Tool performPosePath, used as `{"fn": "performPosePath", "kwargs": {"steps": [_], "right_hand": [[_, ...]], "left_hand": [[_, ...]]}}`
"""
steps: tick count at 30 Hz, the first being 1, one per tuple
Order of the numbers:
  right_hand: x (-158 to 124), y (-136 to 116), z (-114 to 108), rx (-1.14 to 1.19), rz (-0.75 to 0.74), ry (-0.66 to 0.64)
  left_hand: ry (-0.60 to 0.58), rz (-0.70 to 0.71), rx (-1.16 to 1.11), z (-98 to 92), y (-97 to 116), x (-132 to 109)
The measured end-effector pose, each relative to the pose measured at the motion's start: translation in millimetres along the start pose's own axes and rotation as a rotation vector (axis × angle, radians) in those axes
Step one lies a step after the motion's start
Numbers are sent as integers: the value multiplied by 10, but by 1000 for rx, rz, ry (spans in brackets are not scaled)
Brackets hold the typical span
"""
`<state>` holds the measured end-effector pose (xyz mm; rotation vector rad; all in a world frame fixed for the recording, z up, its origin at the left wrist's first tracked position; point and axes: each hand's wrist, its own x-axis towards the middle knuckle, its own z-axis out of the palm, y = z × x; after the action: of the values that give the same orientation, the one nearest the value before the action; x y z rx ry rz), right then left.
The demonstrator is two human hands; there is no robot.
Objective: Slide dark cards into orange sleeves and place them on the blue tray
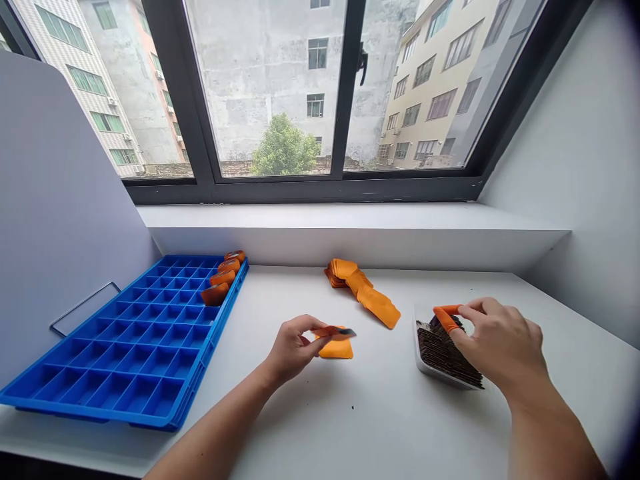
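My left hand (295,350) is closed in a pinch on the edge of a small orange packet (333,331), tilted above the table. Just below it another flat orange packet (340,350) lies on the white tabletop. My right hand (500,340) reaches over a white box (440,377) packed with thin dark brown pieces (445,350). Orange covers, apparently finger cots, sit on its thumb and forefinger (447,319), whose tips are brought together at the box's back left corner. Anything between those tips is too small to make out.
A fanned pile of orange packets (364,288) lies farther back. To the left stands a blue tray (175,413) divided into many compartments, with several filled orange packets (216,293) along its right column. A wire handle (83,307), a grey panel (65,187) and a window sill (350,217) border the table.
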<state>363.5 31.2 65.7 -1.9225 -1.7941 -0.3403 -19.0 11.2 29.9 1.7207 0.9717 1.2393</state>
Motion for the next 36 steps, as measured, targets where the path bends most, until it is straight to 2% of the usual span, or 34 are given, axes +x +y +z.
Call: {"fn": "performPosePath", "kwargs": {"steps": [3, 6, 9, 15, 21, 28, 36], "right_hand": [[9, 202, 28, -23, 141, -199], [13, 240, 151, -3, 135, -289], [16, 249, 303, 29, 48, -277], [-5, 333, 429, 141, -50, -227], [-9, 390, 363, 243, -49, -320], [-7, 327, 218, 269, -3, -341], [-1, 200, 151, 276, 22, -231]], "left_hand": [[1, -4, -22, 18, -36, -6], [10, 62, -28, 16, -53, -8], [5, 69, -55, 12, -44, -10], [31, -66, -162, 34, -19, -14], [88, -125, -185, 28, -14, -8], [46, -101, -143, 45, 32, -39], [46, -51, -84, 42, 76, -35]]}}
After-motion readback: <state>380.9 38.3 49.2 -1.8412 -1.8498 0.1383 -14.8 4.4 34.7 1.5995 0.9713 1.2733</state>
